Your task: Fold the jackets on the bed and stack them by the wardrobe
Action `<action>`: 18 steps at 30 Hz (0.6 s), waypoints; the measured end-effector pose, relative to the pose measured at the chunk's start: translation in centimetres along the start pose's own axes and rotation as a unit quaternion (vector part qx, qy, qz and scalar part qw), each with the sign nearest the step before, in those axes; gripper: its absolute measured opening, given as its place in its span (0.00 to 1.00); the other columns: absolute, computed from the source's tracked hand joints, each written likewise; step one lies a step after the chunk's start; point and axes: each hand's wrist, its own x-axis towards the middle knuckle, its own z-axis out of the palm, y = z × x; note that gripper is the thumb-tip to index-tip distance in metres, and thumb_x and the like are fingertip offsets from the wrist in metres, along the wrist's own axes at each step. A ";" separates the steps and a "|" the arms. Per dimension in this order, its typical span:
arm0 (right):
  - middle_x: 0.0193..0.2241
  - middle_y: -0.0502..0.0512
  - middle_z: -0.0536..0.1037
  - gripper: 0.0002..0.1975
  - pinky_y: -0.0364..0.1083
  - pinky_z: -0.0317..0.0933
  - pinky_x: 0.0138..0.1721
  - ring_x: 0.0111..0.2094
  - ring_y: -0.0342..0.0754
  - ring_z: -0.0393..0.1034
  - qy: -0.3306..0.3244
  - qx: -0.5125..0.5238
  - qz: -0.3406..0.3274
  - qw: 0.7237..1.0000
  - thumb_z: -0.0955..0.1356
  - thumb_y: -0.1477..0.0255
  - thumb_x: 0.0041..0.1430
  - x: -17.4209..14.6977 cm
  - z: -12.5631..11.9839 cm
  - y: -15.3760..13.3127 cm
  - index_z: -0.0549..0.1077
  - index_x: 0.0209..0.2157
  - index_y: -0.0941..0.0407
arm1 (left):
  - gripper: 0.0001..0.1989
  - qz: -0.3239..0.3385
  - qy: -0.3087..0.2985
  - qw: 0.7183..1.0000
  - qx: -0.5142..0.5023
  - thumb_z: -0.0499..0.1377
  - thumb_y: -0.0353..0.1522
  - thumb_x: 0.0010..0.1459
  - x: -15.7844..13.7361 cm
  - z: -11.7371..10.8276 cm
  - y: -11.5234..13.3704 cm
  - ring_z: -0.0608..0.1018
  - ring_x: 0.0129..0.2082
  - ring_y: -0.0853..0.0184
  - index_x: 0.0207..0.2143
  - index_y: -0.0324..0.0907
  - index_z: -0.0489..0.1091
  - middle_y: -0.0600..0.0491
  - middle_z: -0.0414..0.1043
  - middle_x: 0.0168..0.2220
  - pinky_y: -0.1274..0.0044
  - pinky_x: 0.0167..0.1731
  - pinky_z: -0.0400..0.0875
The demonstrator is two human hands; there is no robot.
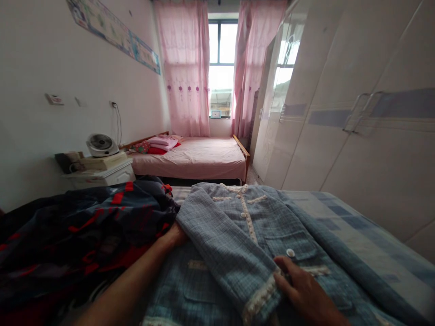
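Observation:
A blue-grey woven jacket [243, 226] with cream braided trim and round buttons lies front up on the bed nearest me. Its left-side sleeve [217, 240] is folded diagonally across the front. At that sleeve's cuff, my right hand [302, 285] is closed, with thumb and fingers pinching the trimmed edge. My left hand [177, 233] reaches in by the upper part of the same sleeve. Its fingers are hidden under the fabric, so their grip does not show. The other sleeve stretches down along the jacket's right side.
Dark clothing with red patches [112, 222] is heaped left of the jacket. Blue-and-white checked bedding [343, 217] shows at right, beside a tall white wardrobe [340, 149]. Beyond are a pink-covered bed [200, 156] and a bedside cabinet [112, 174] carrying a small fan [102, 144].

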 end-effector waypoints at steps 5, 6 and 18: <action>0.54 0.57 0.68 0.17 0.55 0.54 0.57 0.56 0.54 0.59 0.057 -0.160 -0.184 0.968 0.61 0.66 0.58 -1.3 -0.1 -1.1 0.70 0.49 0.51 | 0.14 0.061 -0.084 0.993 0.058 0.50 0.31 0.57 -3.4 -2.2 0.9 0.71 0.49 0.63 0.44 0.42 0.70 0.48 0.73 0.45 0.72 0.53 0.61; 0.54 0.56 0.68 0.17 0.55 0.56 0.56 0.56 0.54 0.60 0.029 -0.167 -0.209 0.963 0.62 0.67 0.57 -1.6 0.2 -1.3 0.70 0.48 0.50 | 0.14 0.063 -0.090 0.991 0.074 0.49 0.30 0.57 -4.1 -2.8 1.3 0.73 0.46 0.63 0.41 0.42 0.71 0.48 0.73 0.43 0.72 0.50 0.64; 0.52 0.57 0.69 0.20 0.53 0.54 0.56 0.55 0.53 0.61 0.116 -0.108 -0.107 0.982 0.57 0.60 0.61 -0.8 -6.1 -0.9 0.70 0.48 0.52 | 0.17 0.141 -0.040 0.988 0.043 0.49 0.33 0.61 -4.0 -1.8 12.0 0.63 0.58 0.61 0.50 0.42 0.68 0.47 0.62 0.58 0.67 0.56 0.59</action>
